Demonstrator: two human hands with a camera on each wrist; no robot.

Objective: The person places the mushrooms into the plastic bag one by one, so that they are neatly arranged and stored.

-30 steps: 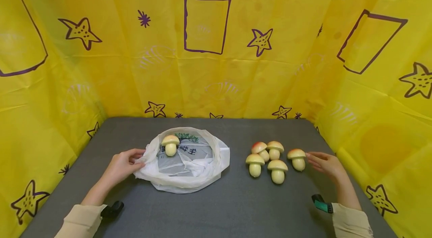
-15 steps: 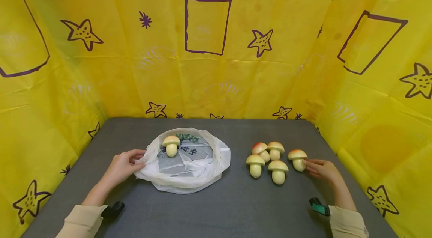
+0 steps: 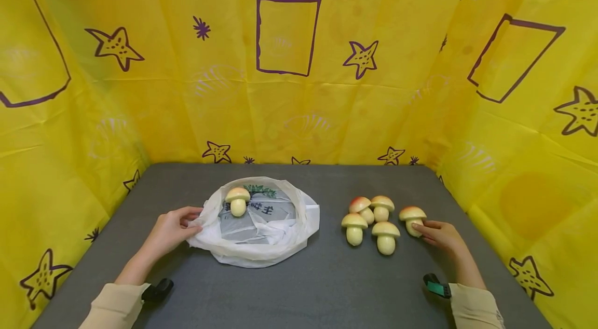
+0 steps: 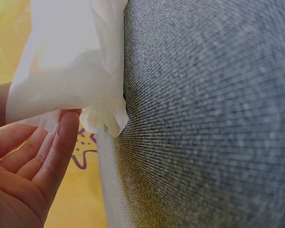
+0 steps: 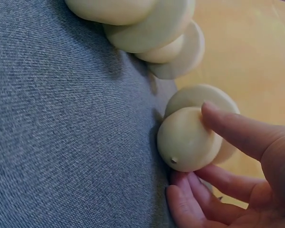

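On the left, a white plastic bag [image 3: 261,252] lies on the table with its rolled rim spread wide. My left hand [image 3: 168,231] pinches that rim between thumb and fingers, and the left wrist view shows the folded film [image 4: 61,80] in its grasp. One toy mushroom [image 3: 238,200] with a pale stem and tan cap is inside the bag. At the right, my right hand [image 3: 444,236] grips another toy mushroom [image 3: 412,213] by its stem. Its thumb [image 5: 232,126] presses one side of the stem, with fingers at the other side. This mushroom is close over the table.
Several more toy mushrooms [image 3: 385,236] form a group between the bag and my right hand, one with a redder cap [image 3: 359,204]. The dark grey table [image 3: 299,292] is enclosed by yellow cloth [image 3: 289,100] at the back and both sides.
My right hand has moved leftward from the mushroom's cap edge onto its stem and taken hold of it. My left hand keeps its grip on the bag's rim.
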